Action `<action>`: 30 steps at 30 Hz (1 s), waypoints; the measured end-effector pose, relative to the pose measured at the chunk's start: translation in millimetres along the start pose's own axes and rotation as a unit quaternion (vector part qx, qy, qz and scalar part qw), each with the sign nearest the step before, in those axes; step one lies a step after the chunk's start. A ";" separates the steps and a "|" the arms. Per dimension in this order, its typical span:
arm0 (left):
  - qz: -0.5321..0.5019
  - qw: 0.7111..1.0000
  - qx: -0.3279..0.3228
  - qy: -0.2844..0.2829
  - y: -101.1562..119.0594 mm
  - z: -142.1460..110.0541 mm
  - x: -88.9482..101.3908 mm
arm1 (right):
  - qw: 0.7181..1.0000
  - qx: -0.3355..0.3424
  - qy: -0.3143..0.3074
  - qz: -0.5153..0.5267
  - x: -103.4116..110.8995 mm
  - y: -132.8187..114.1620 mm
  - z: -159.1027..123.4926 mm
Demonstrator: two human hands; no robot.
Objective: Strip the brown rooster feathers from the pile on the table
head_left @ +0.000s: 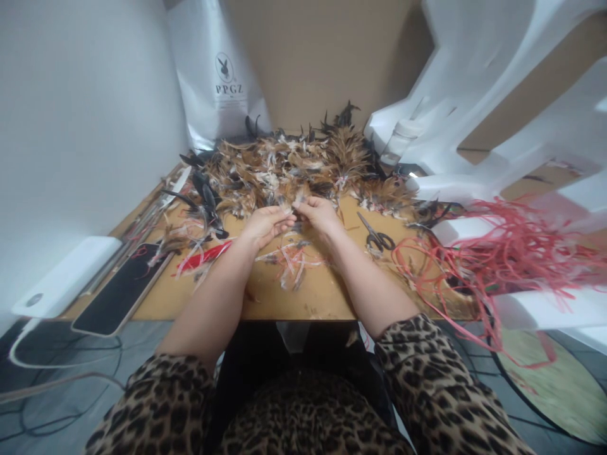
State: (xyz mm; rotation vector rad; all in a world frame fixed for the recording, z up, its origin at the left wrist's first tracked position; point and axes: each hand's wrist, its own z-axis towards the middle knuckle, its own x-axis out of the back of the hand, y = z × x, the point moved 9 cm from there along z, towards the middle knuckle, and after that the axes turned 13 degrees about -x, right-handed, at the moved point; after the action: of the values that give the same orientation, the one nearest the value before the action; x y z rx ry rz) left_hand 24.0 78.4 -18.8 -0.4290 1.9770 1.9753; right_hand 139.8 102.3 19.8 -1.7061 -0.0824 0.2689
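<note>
My left hand (270,225) and my right hand (320,215) meet over the middle of the table, fingertips almost touching. Between them they pinch a small tuft of brown feathers (298,194) by its pale lower end. Right behind lies a wide heap of brown feathers (284,161) with white fluff and some black plumes. Below my hands, pink and white string scraps (291,259) are scattered with bits of down. Black-handled scissors (375,235) rest a little to the right of my right hand.
A phone (126,287) and a white power bank (66,275) with a cable lie at the left edge. Tangled pink strips (516,253) spread over white foam pieces at the right. A glass jar (399,142) stands behind, and a white printed bag (218,76) is at the back.
</note>
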 end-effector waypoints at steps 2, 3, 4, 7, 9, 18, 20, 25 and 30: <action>0.001 1.000 -0.009 0.006 1.4 0.9 1.1 | 1.000 -0.004 -0.006 0.004 -0.9 2.5 1.2; 0.000 1.000 -0.015 0.012 2.4 1.3 2.0 | 1.000 -0.008 -0.011 0.007 -1.6 4.2 1.9; 0.000 1.000 -0.020 0.017 3.3 1.7 3.0 | 1.000 -0.012 -0.016 0.008 -2.2 5.9 2.6; 0.008 0.999 -0.025 0.019 4.1 2.2 3.9 | 0.999 -0.017 -0.032 0.002 -4.3 9.7 4.3; 0.014 0.999 -0.026 0.014 4.3 2.3 3.1 | 0.999 -0.013 -0.030 -0.007 -4.0 9.9 4.3; 0.002 0.999 -0.044 0.025 8.6 1.4 2.0 | 0.999 -0.023 0.026 -0.001 2.1 7.5 0.3; 0.009 0.998 -0.048 0.027 9.4 1.2 2.3 | 0.999 -0.034 0.023 0.009 1.0 10.1 0.8; -0.005 0.999 -0.044 0.032 9.8 1.7 3.5 | 0.996 -0.064 0.001 0.058 -2.6 15.5 1.4; -0.043 0.999 -0.011 0.027 5.8 1.5 2.2 | 0.997 -0.054 -0.035 0.052 -7.7 14.4 2.6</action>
State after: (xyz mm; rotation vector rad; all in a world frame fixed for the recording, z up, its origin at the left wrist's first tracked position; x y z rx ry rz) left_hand 19.6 79.9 -14.4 -0.5682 1.9366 1.9539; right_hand 130.3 101.0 6.3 -1.8110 -0.0609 0.4085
